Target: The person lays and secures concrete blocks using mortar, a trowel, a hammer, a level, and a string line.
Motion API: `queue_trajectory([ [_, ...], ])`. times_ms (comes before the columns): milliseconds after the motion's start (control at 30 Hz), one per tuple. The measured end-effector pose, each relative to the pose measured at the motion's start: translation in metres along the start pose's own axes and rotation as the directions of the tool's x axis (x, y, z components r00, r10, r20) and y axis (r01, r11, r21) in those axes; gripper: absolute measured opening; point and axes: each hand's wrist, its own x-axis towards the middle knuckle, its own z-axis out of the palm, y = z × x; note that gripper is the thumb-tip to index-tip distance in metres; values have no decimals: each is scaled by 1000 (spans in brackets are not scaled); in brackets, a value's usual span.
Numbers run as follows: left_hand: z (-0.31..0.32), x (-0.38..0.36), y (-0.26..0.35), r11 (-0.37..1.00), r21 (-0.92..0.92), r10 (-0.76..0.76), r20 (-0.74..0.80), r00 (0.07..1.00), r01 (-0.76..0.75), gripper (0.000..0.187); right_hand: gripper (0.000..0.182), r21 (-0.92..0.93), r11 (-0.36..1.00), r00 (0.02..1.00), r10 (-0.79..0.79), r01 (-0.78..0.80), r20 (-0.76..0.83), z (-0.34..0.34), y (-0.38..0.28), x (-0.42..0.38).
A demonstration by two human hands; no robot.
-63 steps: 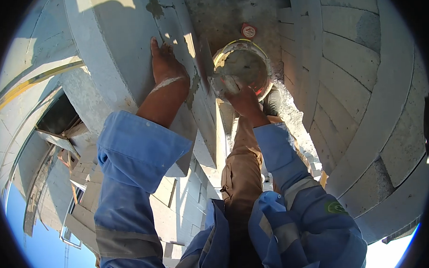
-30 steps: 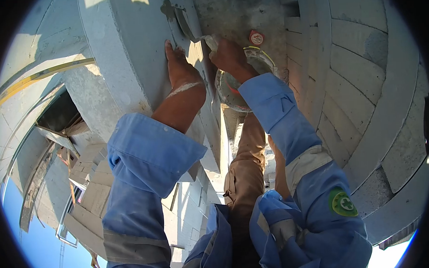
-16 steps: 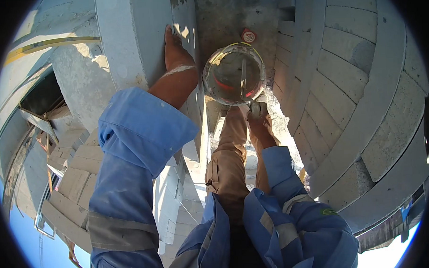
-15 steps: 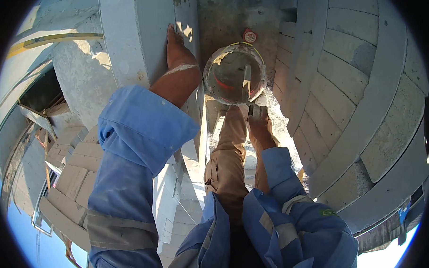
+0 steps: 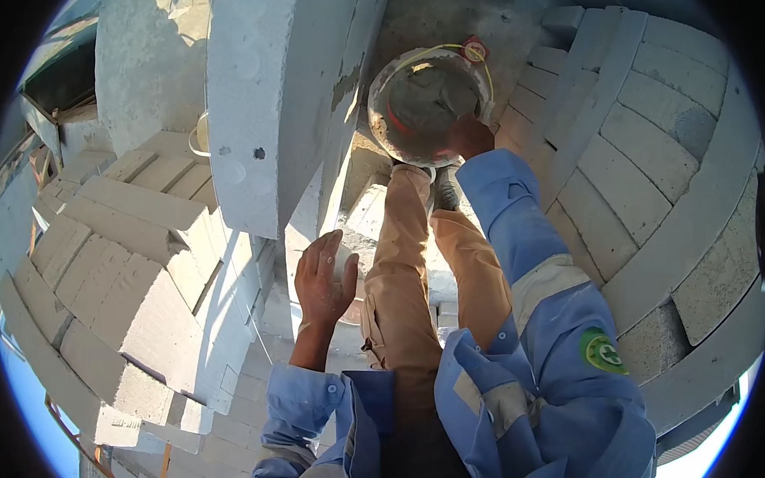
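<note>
My right hand (image 5: 472, 137) reaches into a bucket (image 5: 376, 113) of wet grey mortar (image 5: 428, 92), its fingers closed on a trowel (image 5: 455, 102). The trowel's blade lies in the mortar, and its handle is hidden by the hand. My left hand (image 5: 323, 279) is off to the left of my leg, fingers stretched out and thumb apart. It hangs below the lower end of a grey wall edge (image 5: 252, 117), apart from it.
A red round tape measure (image 5: 474, 49) lies behind the bucket's rim. Stacked pale blocks (image 5: 649, 145) stand close on the right, with more block stacks (image 5: 106, 282) at the left. My boot (image 5: 446, 190) is just below the bucket.
My left hand has come off the wall face and moved down towards me. My right hand has moved forward into the bucket with the trowel, and the view has shifted.
</note>
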Motion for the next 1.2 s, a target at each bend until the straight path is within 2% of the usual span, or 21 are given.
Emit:
queue_trajectory([
  [33,6,-20,-23,994,70,-68,-181,981,82,47,23,-55,997,998,-63,62,-7,3,2,6],
  [67,12,-37,-40,980,155,-79,-284,955,127,52,22,-111,986,992,-125,123,-14,4,4,12],
  [100,20,-48,-55,953,240,-79,-387,919,184,57,20,-228,912,939,-322,342,120,-19,-5,23],
  [133,29,-55,-64,954,206,-134,-357,925,218,64,20,-306,779,834,-479,547,273,-38,-16,28],
  [167,38,-62,-73,953,172,-186,-318,930,250,71,20,-314,759,819,-491,570,298,-46,-30,25],
  [233,61,-72,-99,959,212,-150,-183,972,188,87,19,-273,924,949,-207,270,237,-57,-58,24],
  [300,81,-76,-117,948,231,-198,-105,975,218,100,20,-319,885,928,-259,340,269,-54,-80,26],
  [367,105,-80,-131,947,222,-205,-137,969,231,104,22,-351,840,895,-305,414,326,-44,-93,20],
  [433,112,-83,-137,953,220,-176,-153,972,207,113,31,-144,977,949,-112,160,296,-31,-104,6],
  [567,105,-92,-143,964,179,-192,-30,981,195,117,36,-185,951,955,-210,249,207,0,-73,-30],
  [600,101,-89,-144,968,160,-198,24,980,191,118,37,-55,978,979,-201,200,-15,8,-60,-42],
  [667,102,-89,-146,971,151,-189,24,982,183,120,39,259,966,1000,17,-15,-2,-9,-62,-66],
  [700,103,-91,-147,974,145,-182,32,983,176,122,40,372,898,956,143,-234,258,-24,-71,-79],
  [733,100,-90,-146,969,149,-209,61,976,198,122,40,373,903,958,118,-213,262,-24,-72,-90],
  [800,93,-86,-140,962,151,-239,69,968,227,121,32,669,713,970,66,-209,232,-13,-61,-105],
  [833,93,-87,-140,963,147,-242,91,966,227,120,32,671,715,971,48,-197,234,-3,-56,-109],
  [900,94,-87,-142,961,153,-243,74,967,230,117,20,720,644,965,150,-260,215,8,-54,-116],
  [967,94,-87,-141,969,146,-204,30,979,197,118,17,730,639,970,144,-242,196,6,-56,-129],
  [1067,97,-87,-141,975,144,-166,-32,986,169,119,16,756,627,978,194,-185,79,1,-61,-147],
  [1133,95,-88,-141,979,136,-151,-38,988,155,119,16,731,682,986,136,-22,-97,0,-63,-159],
  [1200,91,-88,-141,982,128,-132,-53,990,138,119,20,702,710,979,98,56,-178,-7,-71,-173],
])
